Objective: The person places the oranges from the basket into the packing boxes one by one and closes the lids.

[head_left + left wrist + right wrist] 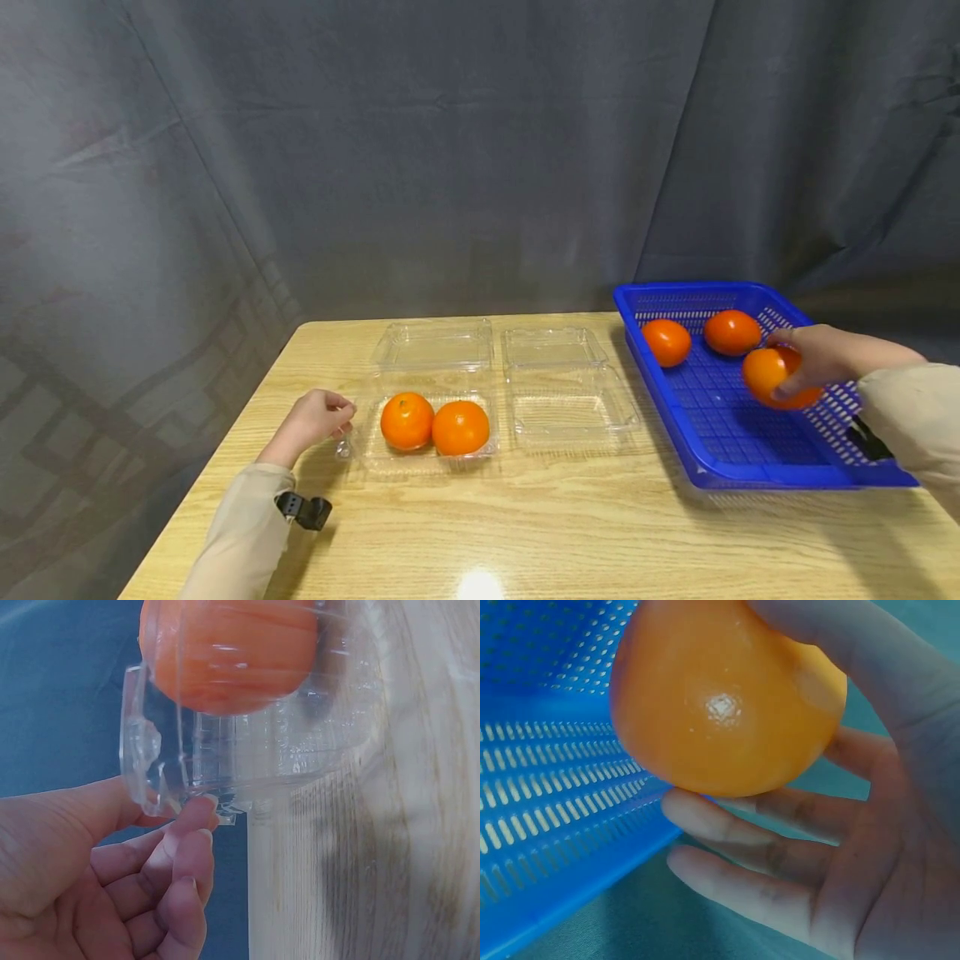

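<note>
My right hand (810, 358) grips an orange (772, 379) above the blue basket (686, 429); in the right wrist view the thumb lies over the orange (720, 705) and the fingers beneath it. Two more oranges lie in the basket's far part. At the table's left, my left hand (318, 425) pinches the edge of an open clear plastic clamshell box (382, 462) between thumb and fingertips, as the left wrist view shows at the box corner (150, 765). Two oranges (461, 428) sit side by side in that box's near half.
Right of the filled box stands a second open clear clamshell box (562, 412) with nothing in it, between it and the basket. The wooden table (525, 517) ends at a dark grey curtain (450, 167) behind.
</note>
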The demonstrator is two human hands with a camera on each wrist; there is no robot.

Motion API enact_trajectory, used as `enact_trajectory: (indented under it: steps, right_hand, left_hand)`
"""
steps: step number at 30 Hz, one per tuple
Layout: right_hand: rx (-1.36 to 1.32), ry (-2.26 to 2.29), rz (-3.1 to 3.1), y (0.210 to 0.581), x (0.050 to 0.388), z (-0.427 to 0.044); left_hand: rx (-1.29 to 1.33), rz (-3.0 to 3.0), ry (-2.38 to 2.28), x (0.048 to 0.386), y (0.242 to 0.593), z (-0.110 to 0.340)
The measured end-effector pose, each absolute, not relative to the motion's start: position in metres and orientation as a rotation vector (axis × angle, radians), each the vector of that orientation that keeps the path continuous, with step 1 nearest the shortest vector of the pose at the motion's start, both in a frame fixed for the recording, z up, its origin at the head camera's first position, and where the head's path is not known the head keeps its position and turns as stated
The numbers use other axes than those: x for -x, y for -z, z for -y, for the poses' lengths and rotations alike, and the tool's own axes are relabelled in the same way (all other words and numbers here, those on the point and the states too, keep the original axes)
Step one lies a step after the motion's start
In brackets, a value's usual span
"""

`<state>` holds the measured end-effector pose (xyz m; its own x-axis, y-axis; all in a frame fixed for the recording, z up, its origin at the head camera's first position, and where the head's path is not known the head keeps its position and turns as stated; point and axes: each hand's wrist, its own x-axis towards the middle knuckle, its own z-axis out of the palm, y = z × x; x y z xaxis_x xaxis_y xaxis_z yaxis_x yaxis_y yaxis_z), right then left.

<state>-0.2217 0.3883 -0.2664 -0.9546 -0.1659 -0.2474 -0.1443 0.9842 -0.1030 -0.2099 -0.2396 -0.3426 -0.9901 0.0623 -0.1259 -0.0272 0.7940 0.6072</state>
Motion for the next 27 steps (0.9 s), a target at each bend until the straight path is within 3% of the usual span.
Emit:
enact_trajectory:
  steps: [27]
  right_hand:
    - [0.422, 0.104, -3.070, 0.265, 0.224, -0.365]
  left_hand:
    - [-0.006, -2.845, -0.974, 0.209, 0.343, 0.239]
